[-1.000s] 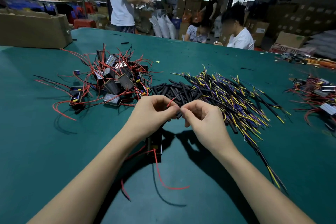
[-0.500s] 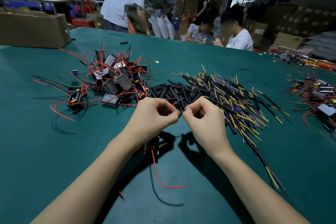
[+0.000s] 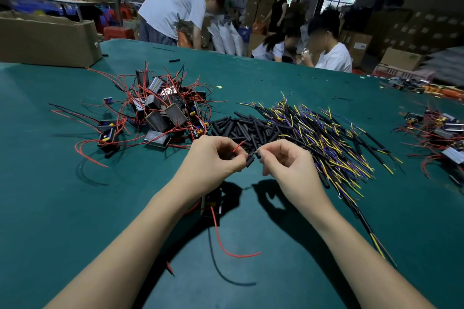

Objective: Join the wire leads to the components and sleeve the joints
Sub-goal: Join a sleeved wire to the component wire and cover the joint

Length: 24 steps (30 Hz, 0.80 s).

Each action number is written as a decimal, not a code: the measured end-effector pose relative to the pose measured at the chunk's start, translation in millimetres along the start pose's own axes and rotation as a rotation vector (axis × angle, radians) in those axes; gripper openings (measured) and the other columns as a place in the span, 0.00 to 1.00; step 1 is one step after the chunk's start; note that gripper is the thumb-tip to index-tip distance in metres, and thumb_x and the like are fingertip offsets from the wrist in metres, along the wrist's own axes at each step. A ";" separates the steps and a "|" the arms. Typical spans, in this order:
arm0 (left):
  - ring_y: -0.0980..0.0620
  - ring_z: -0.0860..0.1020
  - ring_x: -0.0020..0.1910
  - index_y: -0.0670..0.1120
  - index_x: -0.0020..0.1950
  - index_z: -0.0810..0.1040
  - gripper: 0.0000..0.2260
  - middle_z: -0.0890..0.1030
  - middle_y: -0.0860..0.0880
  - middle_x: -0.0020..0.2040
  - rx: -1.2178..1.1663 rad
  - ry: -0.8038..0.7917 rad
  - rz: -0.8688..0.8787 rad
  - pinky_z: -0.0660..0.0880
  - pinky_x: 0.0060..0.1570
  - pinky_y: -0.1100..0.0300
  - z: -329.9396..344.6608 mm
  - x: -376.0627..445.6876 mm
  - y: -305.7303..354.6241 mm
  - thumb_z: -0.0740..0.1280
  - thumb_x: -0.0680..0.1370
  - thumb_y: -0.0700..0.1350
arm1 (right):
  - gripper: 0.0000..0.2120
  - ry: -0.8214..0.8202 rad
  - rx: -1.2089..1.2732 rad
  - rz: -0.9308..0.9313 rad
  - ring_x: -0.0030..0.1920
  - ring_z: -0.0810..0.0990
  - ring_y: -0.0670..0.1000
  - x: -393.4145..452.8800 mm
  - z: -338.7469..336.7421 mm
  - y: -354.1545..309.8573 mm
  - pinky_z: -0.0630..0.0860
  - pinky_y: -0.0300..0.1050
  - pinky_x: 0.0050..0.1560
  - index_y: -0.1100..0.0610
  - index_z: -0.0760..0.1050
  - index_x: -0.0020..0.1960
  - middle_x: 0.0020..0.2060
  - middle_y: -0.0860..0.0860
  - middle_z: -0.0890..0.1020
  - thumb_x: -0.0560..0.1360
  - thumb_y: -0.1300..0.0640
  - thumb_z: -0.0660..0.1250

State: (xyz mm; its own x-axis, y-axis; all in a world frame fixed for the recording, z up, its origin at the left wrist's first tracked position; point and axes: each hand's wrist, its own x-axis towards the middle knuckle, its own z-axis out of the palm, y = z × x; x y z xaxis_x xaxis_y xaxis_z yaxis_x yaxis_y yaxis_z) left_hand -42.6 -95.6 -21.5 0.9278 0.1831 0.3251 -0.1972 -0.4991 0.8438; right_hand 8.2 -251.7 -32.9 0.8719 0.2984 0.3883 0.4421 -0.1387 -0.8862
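both hands [image 3: 251, 158] pinch red wire [image 3: 238, 144] — black sleeve [image 3: 250, 161]

- Wide desk [image 3: 62, 208] covered in teal green felt.
- Brown cardboard box [image 3: 47, 40] at its far left.
- Pile of metal-cased components with red leads [image 3: 160, 113].
- Heap of short black sleeve tubes [image 3: 241, 125].
- Spread of yellow, purple and black wires [image 3: 326, 138].
- Smaller heap of red-leaded parts [image 3: 442, 133] at right.

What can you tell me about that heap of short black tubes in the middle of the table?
The tubes are short, matte black sleeves, seemingly soft plastic, all alike. They lie loose and criss-crossed in a low heap on the green table, between the pile of components with red leads and the bundle of wires, whose ends overlap the heap. The hands work just in front of it.
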 end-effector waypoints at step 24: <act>0.52 0.77 0.33 0.52 0.37 0.83 0.07 0.81 0.54 0.31 0.196 0.169 0.121 0.76 0.36 0.54 14.4 1.1 -10.0 0.67 0.69 0.53 | 0.14 0.075 -0.058 0.265 0.25 0.68 0.47 2.8 16.5 -0.4 0.65 0.39 0.28 0.55 0.74 0.29 0.23 0.47 0.73 0.73 0.63 0.66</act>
State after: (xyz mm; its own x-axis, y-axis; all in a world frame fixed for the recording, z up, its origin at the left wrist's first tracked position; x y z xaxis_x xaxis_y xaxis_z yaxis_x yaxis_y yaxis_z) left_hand -35.1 -102.6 -35.8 0.8323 0.2425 0.4984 -0.2226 -0.6773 0.7013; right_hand 7.0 -235.2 -35.7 0.9709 0.1738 0.1650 0.2065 -0.2571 -0.9441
